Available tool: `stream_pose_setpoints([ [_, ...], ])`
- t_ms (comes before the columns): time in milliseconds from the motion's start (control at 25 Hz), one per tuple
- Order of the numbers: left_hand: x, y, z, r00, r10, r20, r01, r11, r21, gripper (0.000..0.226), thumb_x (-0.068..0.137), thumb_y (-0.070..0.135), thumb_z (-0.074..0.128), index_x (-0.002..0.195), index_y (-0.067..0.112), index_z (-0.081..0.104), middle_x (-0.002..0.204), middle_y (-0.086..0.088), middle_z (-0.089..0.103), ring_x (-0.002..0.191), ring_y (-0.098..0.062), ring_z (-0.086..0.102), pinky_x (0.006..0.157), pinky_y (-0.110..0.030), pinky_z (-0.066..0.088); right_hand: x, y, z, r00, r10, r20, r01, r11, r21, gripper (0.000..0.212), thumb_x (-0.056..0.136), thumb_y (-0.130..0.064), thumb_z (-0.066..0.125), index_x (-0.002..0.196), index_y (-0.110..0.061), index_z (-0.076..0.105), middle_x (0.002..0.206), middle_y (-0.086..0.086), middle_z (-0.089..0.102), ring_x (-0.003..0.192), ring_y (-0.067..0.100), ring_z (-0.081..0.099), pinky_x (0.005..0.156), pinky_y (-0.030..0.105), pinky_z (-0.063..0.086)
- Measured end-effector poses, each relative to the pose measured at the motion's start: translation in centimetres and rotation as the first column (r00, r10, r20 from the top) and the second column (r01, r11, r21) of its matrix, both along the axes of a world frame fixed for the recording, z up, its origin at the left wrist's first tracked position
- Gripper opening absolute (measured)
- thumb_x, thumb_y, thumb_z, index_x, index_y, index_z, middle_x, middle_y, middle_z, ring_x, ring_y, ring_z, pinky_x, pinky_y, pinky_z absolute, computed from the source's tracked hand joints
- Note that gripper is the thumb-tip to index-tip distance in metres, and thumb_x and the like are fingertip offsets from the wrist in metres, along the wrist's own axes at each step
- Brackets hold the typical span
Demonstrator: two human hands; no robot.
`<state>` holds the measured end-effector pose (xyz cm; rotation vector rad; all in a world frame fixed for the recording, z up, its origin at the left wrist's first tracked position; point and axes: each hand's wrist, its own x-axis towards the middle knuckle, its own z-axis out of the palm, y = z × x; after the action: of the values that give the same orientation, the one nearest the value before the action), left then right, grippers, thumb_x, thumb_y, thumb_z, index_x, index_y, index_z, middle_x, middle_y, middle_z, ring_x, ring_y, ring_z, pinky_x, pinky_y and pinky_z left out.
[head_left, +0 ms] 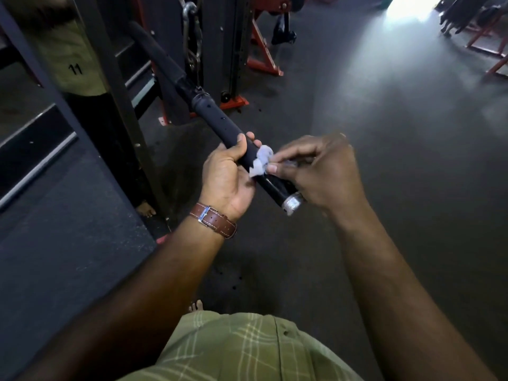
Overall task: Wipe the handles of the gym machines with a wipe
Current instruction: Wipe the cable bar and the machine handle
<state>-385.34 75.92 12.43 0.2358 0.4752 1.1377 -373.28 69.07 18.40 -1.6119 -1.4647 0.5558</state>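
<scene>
A long black bar handle (217, 116) hangs from a chain and runs from upper left down to a silver end cap (293, 204) at the centre. My left hand (229, 174), with a brown leather watch strap at the wrist, grips the rubber sleeve of the bar from below. A small crumpled white wipe (261, 160) lies against the bar just beyond my left thumb. My right hand (316, 171) pinches the wipe with its fingertips and holds it on the bar near the end.
A dark machine frame (110, 78) and a steel chain with carabiner (192, 37) stand at the upper left. Red machine legs (264, 50) rest on the grey floor behind. Another person's bare foot (145, 209) shows beside the frame. Bright light falls on the floor at upper right.
</scene>
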Motion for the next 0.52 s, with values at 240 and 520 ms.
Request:
stream_pose_setpoints([
  [240, -0.3, 0.3, 0.1, 0.994, -0.01, 0.112, 0.008, 1.0, 0.018, 0.008, 0.095, 0.0, 0.051, 0.102, 0.003, 0.054, 0.091, -0.008, 0.061, 0.078, -0.018, 0.059, 0.08, -0.032, 0.053, 0.6, -2.1, -3.0, 0.748, -0.132, -0.65, -0.173, 0.907, -0.383, 0.036, 0.088, 0.019, 0.051, 0.069, -0.001, 0.074, 0.072, 0.019, 0.07, 0.049, 0.013, 0.062, 0.043, 0.018, 0.047],
  [520, 0.2, 1.2, 0.7, 0.996, -0.044, 0.082, 0.044, 0.999, -0.004, 0.01, 0.096, -0.004, 0.05, 0.1, 0.004, 0.055, 0.093, -0.008, 0.06, 0.082, -0.02, 0.061, 0.093, -0.038, 0.051, 0.9, -0.8, -4.8, 0.05, -0.355, -0.933, -0.241, 0.903, -0.356, 0.031, 0.094, 0.014, 0.033, 0.102, 0.01, 0.063, 0.087, 0.023, 0.071, 0.073, 0.026, 0.072, 0.051, 0.025, 0.057],
])
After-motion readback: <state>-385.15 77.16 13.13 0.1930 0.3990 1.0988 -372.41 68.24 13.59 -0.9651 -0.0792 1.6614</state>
